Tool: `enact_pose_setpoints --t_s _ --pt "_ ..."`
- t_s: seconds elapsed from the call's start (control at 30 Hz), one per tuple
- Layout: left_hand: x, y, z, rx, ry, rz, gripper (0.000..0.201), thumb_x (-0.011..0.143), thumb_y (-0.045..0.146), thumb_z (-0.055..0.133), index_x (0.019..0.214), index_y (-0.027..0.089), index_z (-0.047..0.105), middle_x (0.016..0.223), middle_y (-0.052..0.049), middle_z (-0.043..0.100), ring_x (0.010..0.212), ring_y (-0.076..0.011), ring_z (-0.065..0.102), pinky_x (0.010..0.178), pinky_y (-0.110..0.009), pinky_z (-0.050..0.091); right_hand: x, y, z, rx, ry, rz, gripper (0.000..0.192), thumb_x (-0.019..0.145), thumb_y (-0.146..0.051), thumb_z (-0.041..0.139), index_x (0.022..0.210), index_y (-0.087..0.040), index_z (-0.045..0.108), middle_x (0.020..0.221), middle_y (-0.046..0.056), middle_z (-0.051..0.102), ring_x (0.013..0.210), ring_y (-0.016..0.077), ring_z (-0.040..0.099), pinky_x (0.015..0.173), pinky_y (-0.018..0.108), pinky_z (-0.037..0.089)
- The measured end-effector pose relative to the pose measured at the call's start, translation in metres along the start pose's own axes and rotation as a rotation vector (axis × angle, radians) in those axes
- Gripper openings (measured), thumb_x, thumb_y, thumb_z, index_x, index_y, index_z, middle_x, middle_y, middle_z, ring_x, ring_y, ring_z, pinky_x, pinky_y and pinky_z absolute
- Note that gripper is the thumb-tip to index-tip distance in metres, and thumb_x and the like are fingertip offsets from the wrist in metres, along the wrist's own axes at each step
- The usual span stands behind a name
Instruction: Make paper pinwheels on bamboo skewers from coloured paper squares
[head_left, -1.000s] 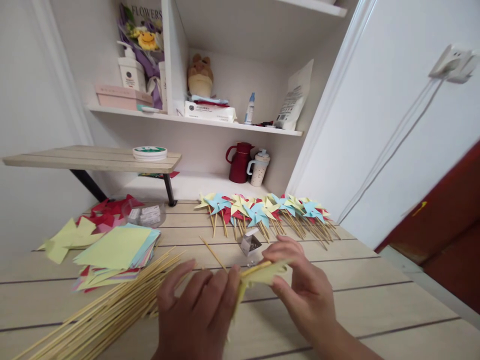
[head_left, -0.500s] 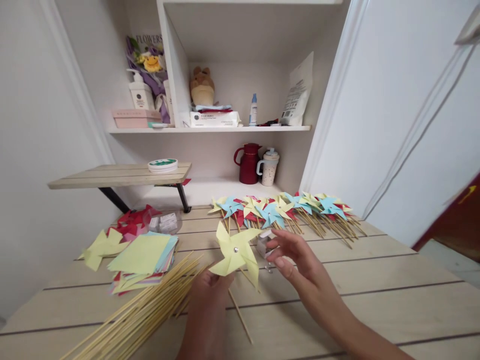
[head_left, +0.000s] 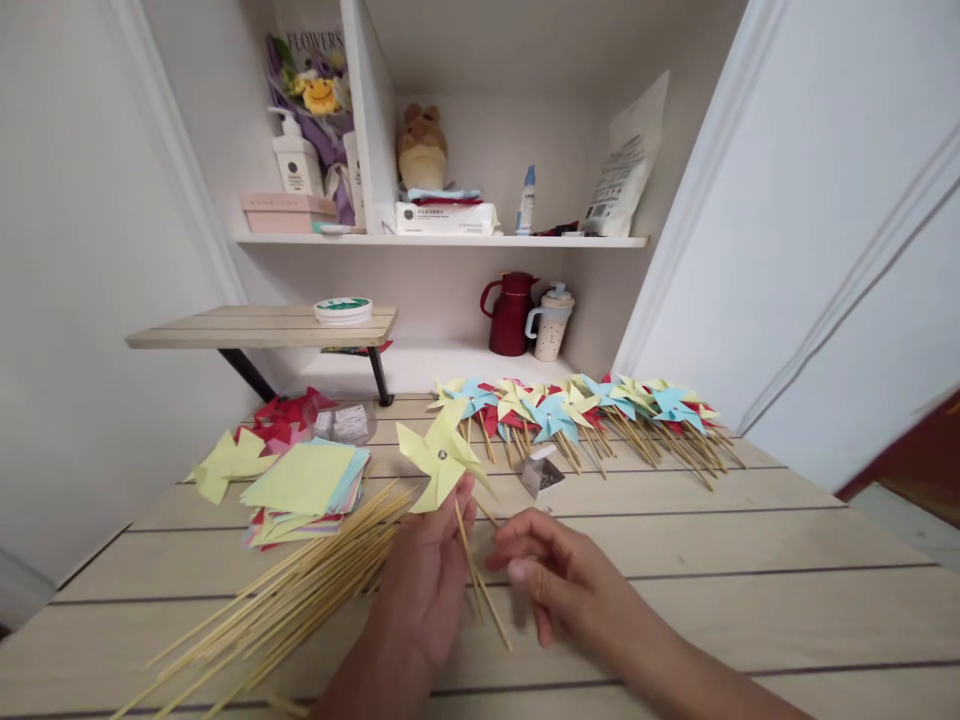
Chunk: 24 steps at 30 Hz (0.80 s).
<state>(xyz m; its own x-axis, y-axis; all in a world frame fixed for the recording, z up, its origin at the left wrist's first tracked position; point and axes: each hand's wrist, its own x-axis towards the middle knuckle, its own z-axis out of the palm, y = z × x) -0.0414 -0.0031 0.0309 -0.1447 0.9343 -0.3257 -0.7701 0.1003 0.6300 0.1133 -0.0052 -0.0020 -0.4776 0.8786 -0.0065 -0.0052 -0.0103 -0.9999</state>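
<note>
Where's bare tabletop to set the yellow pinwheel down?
Free: the planks right of the right hand, in front of the pinwheel row. Crowded: skewer pile, paper stack on the left; small box mid-table. Left hand holds the yellow pinwheel.

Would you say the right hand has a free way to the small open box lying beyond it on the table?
Probably yes: the right hand is empty-looking, and only bare table lies between it and the small box.
</note>
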Motion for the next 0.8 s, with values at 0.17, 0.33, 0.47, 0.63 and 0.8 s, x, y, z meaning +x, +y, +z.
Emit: enact_pose_setpoints --t_s 0.17,0.33,0.47,0.63,0.8 --pt "-0.009 0.002 0.006 -0.052 -0.050 -0.023 0.009 0.079 0.011 0.068 0.085 0.017 0.072 0.104 -0.008 0.073 0.111 -0.0173 0.063 0.104 -0.030 0.045 -0.003 0.001 0.010 -0.204 0.020 0.044 0.039 0.078 -0.030 0.070 0.113 -0.026 0.054 0.083 -0.001 0.065 0.050 0.0071 0.050 0.036 0.014 0.039" --pt "-0.006 0.002 0.007 -0.013 -0.085 0.007 0.011 0.075 0.020 0.074 0.085 0.017 0.073 0.103 -0.008 0.072 0.116 -0.0192 0.060 0.106 -0.030 0.042 0.003 0.011 0.017 -0.064 0.024 0.073 0.034 0.071 -0.027 0.073 0.100 -0.022 0.057 0.071 -0.004 0.062 0.043 0.0069 0.048 0.033 0.015 0.040" --pt "-0.001 -0.003 0.001 0.048 -0.110 0.073 0.017 0.069 0.030 0.080 0.080 0.021 0.072 0.101 -0.005 0.072 0.119 -0.0226 0.058 0.107 -0.033 0.041 0.007 0.018 0.020 0.094 0.025 0.066 0.033 0.069 -0.027 0.076 0.094 -0.020 0.056 0.062 -0.006 0.059 0.040 0.0071 0.049 0.035 0.017 0.042" --pt "-0.001 -0.007 -0.002 0.155 -0.148 0.122 0.018 0.069 0.034 0.078 0.081 0.023 0.073 0.096 -0.004 0.074 0.116 -0.0243 0.060 0.100 -0.034 0.047 0.008 0.020 0.023 0.097 0.015 0.100 0.027 0.063 -0.022 0.076 0.084 -0.018 0.059 0.065 -0.005 0.060 0.038 0.0053 0.048 0.034 0.017 0.040" --pt "-0.002 -0.004 0.000 0.099 -0.131 0.116 0.019 0.064 0.031 0.081 0.079 0.021 0.074 0.091 -0.004 0.074 0.112 -0.0220 0.061 0.103 -0.031 0.043 0.009 0.018 0.023 0.094 0.039 0.093 0.018 0.066 -0.026 0.072 0.069 -0.016 0.058 0.056 -0.004 0.058 0.038 0.0062 0.049 0.038 0.017 0.038"
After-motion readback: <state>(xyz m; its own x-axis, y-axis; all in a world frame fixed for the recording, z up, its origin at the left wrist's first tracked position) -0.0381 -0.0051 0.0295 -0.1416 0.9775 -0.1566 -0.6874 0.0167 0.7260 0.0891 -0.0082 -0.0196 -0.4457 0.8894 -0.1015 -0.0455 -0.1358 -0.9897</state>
